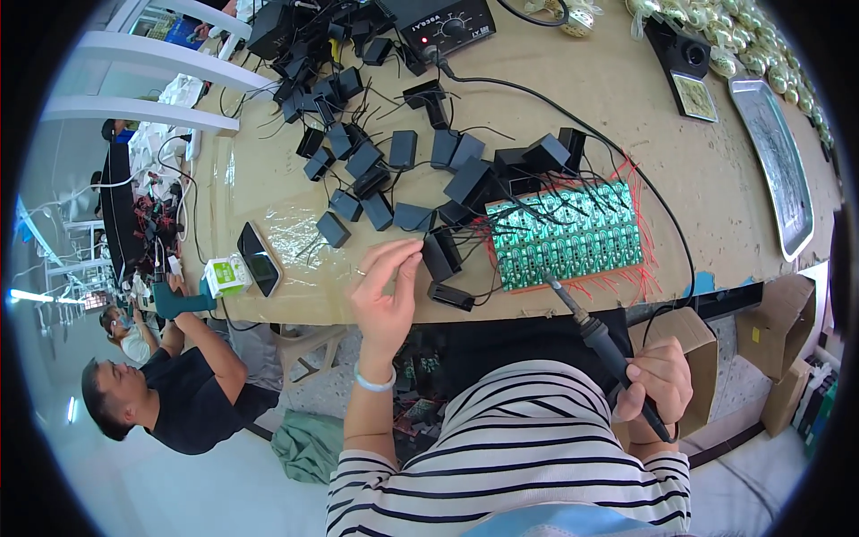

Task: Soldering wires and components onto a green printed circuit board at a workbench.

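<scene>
My right hand is wrapped round the handle of a black soldering iron. The iron's tip points up and left, at the lower edge of a panel of small green circuit boards. Red wires fringe the panel, and thin black wires lie across its left and upper parts. With thumb and fingers pinched, my left hand is beside a small black plastic box left of the panel. Whatever is between these fingertips is too small or hidden to make out. Another black box lies at the table's near edge.
Many black boxes with wires spread across the table. A black soldering station stands behind, its cord curving right. A tip-cleaning stand, metal tray and phone lie around. At left, another person holds a green tool.
</scene>
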The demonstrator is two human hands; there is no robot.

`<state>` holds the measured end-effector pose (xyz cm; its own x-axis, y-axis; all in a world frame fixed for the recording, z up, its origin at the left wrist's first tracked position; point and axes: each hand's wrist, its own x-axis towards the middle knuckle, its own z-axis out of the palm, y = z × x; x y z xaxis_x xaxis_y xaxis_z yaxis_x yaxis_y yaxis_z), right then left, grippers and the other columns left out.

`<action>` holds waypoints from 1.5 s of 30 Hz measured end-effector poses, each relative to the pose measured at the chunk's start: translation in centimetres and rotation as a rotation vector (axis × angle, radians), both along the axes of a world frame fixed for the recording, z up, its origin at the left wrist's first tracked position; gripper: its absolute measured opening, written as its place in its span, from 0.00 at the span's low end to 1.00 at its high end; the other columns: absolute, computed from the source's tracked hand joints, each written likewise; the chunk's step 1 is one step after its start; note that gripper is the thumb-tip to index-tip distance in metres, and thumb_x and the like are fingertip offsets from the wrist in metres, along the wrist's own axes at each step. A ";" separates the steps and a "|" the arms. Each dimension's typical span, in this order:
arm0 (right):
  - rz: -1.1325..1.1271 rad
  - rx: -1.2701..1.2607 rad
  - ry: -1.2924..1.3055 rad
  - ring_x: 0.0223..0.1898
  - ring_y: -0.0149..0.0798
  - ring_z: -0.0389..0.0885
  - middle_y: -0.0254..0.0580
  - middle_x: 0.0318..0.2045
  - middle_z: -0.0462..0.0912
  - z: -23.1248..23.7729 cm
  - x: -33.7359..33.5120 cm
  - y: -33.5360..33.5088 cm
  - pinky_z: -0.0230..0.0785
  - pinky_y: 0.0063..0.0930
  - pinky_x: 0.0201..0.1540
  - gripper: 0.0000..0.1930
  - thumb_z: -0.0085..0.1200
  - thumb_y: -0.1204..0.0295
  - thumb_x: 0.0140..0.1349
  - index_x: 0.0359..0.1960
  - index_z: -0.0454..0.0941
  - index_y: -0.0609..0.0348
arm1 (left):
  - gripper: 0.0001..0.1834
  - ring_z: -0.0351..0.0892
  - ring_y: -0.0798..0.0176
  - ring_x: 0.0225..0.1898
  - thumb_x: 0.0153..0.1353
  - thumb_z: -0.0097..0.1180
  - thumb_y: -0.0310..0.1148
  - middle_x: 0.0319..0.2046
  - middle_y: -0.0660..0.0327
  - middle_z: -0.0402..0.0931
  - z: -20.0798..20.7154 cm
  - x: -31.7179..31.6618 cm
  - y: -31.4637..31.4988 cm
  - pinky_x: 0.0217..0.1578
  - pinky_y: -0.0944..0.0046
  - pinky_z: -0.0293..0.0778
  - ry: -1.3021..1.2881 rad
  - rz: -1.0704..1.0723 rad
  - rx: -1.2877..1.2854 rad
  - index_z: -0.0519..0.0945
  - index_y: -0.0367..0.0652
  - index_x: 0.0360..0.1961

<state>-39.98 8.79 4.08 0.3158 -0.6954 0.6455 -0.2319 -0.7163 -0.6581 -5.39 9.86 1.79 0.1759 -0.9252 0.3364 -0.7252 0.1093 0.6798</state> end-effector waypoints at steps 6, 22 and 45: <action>-0.005 -0.012 0.015 0.24 0.41 0.79 0.42 0.27 0.81 0.3 0.1 0.1 0.73 0.33 0.28 0.06 0.58 0.75 0.63 0.36 0.78 0.65 | 0.06 0.80 0.64 0.40 0.69 0.55 0.25 0.41 0.56 0.82 2.3 0.6 -1.9 0.45 0.64 0.76 0.647 0.215 -0.311 0.81 0.33 0.42; 0.028 0.033 0.035 0.25 0.40 0.79 0.41 0.30 0.82 -0.5 0.6 -1.2 0.74 0.33 0.29 0.07 0.62 0.80 0.56 0.36 0.79 0.65 | 0.06 0.79 0.58 0.24 0.56 0.65 0.23 0.34 0.62 0.78 5.2 -5.5 -5.4 0.26 0.61 0.75 -0.281 -0.429 0.150 0.84 0.41 0.35; 0.129 -0.357 0.233 0.23 0.35 0.78 0.41 0.27 0.83 -0.3 0.4 -1.4 0.75 0.28 0.29 0.06 0.60 0.74 0.60 0.33 0.78 0.65 | 0.04 0.79 0.57 0.25 0.55 0.64 0.24 0.32 0.62 0.75 5.1 -6.4 -5.1 0.26 0.60 0.76 -0.429 -0.394 0.182 0.81 0.41 0.32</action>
